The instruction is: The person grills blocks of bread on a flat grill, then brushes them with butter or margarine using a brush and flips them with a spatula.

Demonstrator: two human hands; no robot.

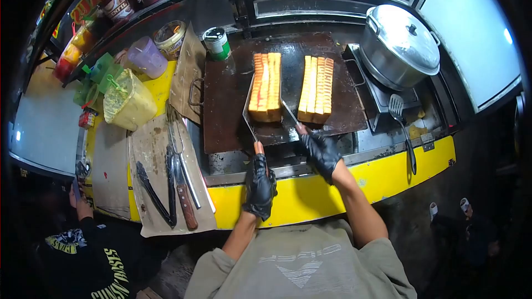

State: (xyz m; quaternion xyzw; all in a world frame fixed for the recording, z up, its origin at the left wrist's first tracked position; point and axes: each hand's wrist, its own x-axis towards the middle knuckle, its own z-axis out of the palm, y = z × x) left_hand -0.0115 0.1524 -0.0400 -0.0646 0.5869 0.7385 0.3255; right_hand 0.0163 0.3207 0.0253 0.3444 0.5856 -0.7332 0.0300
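Note:
Two blocks of sliced, toasted bread stand on the dark griddle [227, 127], the left bread block [266, 86] and the right bread block [316, 88]. My left hand [260, 185], in a black glove, is closed around the wooden handle of a metal spatula [248, 113], its blade along the left side of the left block. In my gloved right hand [321, 152] is a second spatula [289, 113], which lies against the right side of that same block. The right block stands apart, untouched by either hand.
Right of the griddle are a lidded pot [402, 44] and a slotted turner [396, 108]. Tongs [152, 194] and a wooden-handled knife [185, 205] lie on cardboard at left, near tubs [130, 102]. A can [216, 44] stands behind. Another person [83, 254] is at lower left.

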